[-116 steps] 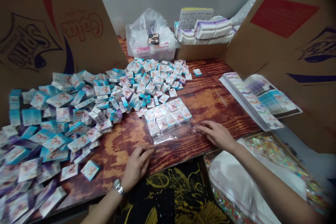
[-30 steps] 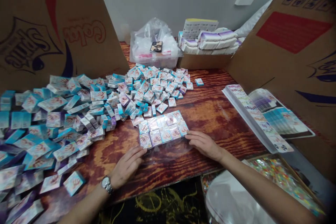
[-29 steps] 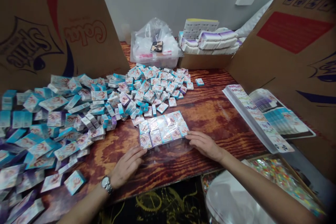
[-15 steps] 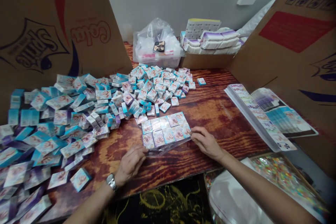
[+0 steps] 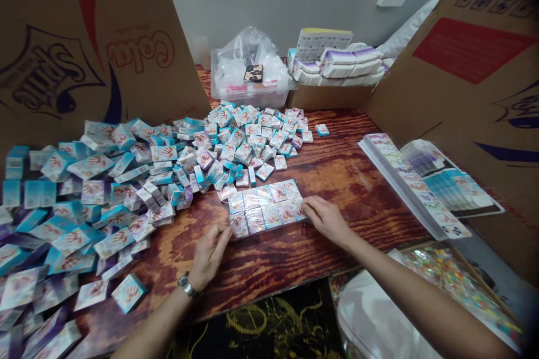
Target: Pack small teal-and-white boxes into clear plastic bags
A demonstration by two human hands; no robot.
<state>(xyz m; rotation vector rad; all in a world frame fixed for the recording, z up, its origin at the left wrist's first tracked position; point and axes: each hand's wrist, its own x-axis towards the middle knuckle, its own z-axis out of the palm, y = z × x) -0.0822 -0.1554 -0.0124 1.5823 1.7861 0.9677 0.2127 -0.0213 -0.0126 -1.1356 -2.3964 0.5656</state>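
Observation:
Several small white boxes with a red hand print lie side by side in two rows, forming a flat pack (image 5: 269, 207) under shiny clear plastic film (image 5: 251, 199). My left hand (image 5: 210, 252) is closed at the near left corner of this pack, thumb and fingers pinched on the film's edge. At the near right corner, my right hand (image 5: 324, 217) is closed too, fingertips pinching the film against the end box. The film lies over the box tops.
A big heap of loose small boxes (image 5: 96, 193) spreads over the left and back of the wooden table (image 5: 349, 179). Behind stand a clear plastic tub (image 5: 252, 92) and a carton (image 5: 332, 95) of packets. Printed sheets (image 5: 415, 190) lie right. Large cartons (image 5: 455, 84) flank both sides.
The loose film flap that hung at the pack's near edge now lies up over the box tops. Both hands have moved slightly up and away from me, fingers more tightly pinched.

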